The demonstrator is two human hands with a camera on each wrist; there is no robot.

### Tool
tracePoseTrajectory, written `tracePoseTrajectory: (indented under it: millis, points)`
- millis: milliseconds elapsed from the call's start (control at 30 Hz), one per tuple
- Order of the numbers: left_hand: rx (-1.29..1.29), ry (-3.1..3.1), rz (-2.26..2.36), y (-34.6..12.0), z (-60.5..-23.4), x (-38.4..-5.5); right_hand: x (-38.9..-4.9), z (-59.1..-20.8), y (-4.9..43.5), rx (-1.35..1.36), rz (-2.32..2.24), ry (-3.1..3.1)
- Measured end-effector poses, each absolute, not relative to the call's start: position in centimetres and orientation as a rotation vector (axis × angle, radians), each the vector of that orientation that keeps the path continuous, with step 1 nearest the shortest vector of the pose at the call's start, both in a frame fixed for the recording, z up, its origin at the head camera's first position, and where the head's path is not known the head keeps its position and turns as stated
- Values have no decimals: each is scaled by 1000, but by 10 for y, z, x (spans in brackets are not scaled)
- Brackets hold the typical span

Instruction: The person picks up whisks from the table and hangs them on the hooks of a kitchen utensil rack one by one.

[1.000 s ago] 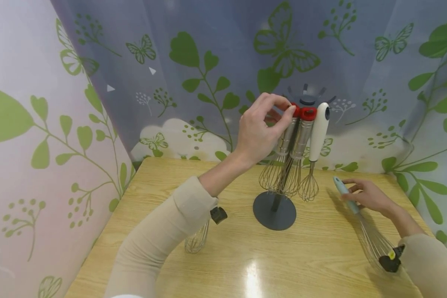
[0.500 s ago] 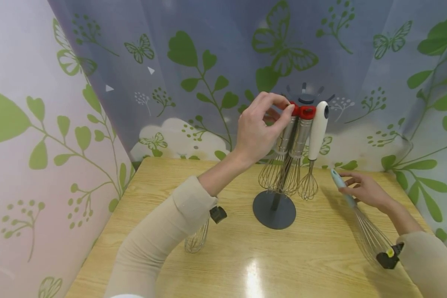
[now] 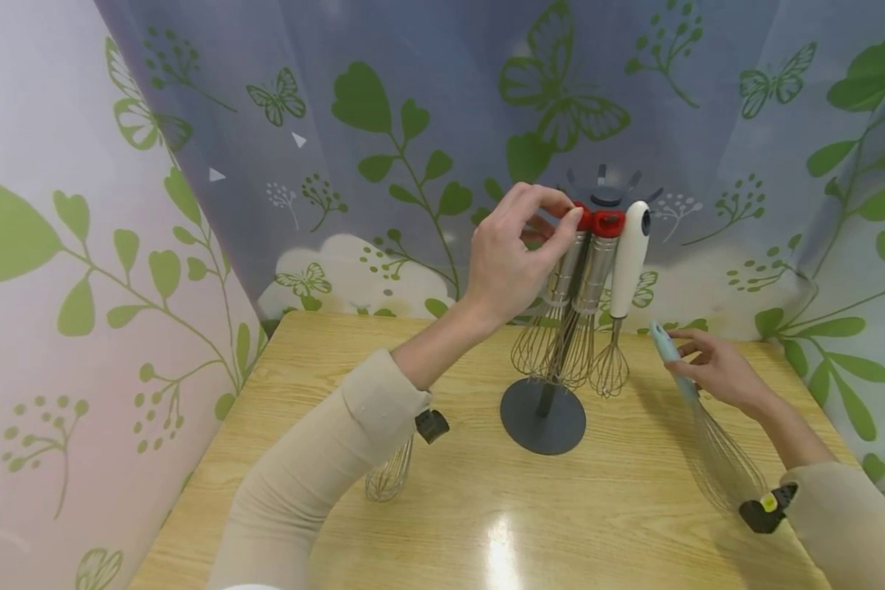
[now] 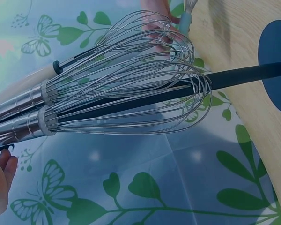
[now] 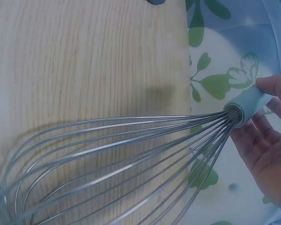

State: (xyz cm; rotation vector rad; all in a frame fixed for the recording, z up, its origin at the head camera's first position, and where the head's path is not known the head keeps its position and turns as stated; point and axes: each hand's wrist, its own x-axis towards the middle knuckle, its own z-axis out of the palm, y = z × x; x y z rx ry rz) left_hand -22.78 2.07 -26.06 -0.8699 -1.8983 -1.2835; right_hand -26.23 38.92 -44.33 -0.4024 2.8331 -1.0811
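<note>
At the upper middle of the head view, my left hand (image 3: 512, 250) pinches the red end of a steel-handled whisk (image 3: 559, 279) hanging on a rack. Beside it hang a second red-ended steel whisk (image 3: 599, 266) and a smaller white-handled whisk (image 3: 629, 266). In the left wrist view the wire loops of these whisks overlap beside the dark post. At the right, my right hand (image 3: 723, 369) holds a whisk by its light blue handle (image 3: 669, 354), handle end up and the wires slanting down to the right. The right wrist view shows thumb and fingers around that handle (image 5: 250, 103).
The rack's round dark base (image 3: 542, 415) stands on the wooden table (image 3: 442, 524), and its upper hooks (image 3: 606, 195) show behind the handles. Another whisk (image 3: 391, 475) lies partly hidden behind the left sleeve. A patterned curtain (image 3: 413, 74) backs the table.
My right hand has lifted the light blue whisk slightly and shifted it left toward the rack. The left hand stays at the red whisk end.
</note>
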Motion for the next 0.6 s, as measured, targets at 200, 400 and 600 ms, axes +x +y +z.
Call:
tracePoseTrajectory:
  millis: [200, 400, 600]
  points:
    - [-872, -1902, -1290, 21, -261, -227, -260, -440, 385, -424, -1164, 2855]
    - [-875, -1892, -1284, 21, -262, -228, -258, -436, 380, -437, -1213, 2858]
    - [-873, -1886, -1276, 21, -261, -228, -258, -428, 378, -445, -1267, 2875]
